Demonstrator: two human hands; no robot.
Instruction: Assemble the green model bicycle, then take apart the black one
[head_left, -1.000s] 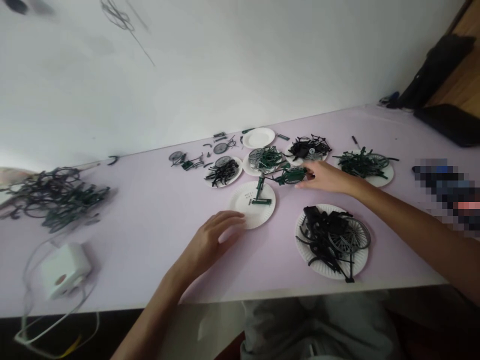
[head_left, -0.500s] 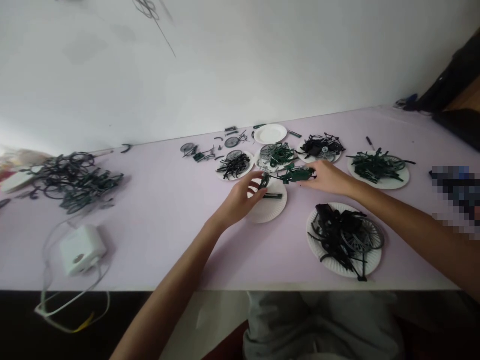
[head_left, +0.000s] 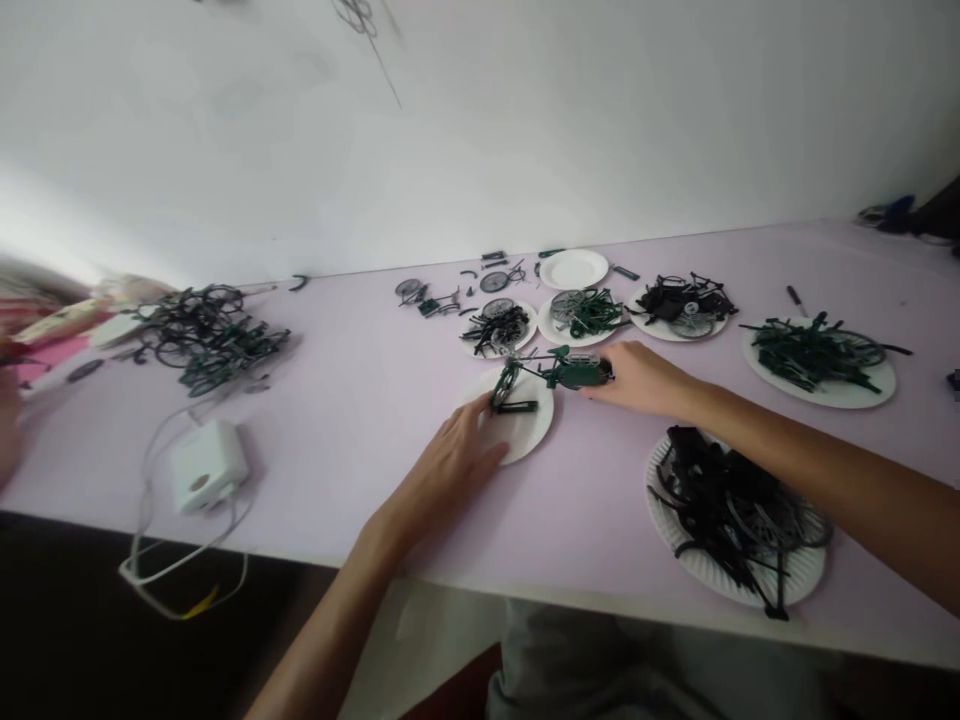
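My right hand (head_left: 637, 378) is closed on the rear end of a dark green model bicycle (head_left: 577, 371), which is held over the table. Its slim front part reaches left above a white paper plate (head_left: 536, 432). Over the left rim of that plate lies my left hand (head_left: 461, 450), fingers stretched and thumb apart, the fingertips close to the front fork (head_left: 504, 388). Whether they touch the fork I cannot tell. On the plate rests a small dark green bar-shaped part (head_left: 519, 407).
Behind stand plates of black parts (head_left: 499, 325), green parts (head_left: 592, 312) and more black parts (head_left: 686, 298). Green pieces (head_left: 817, 352) and black frames (head_left: 731, 500) fill plates at right. Leftward are a bicycle pile (head_left: 217, 335), a white adapter (head_left: 210, 465) and another person's hand (head_left: 6, 425).
My left hand has loosened from the bicycle's front part and moved down-left onto the plate's edge. My right hand still holds the bicycle. The view has turned left, and another person's hand appears.
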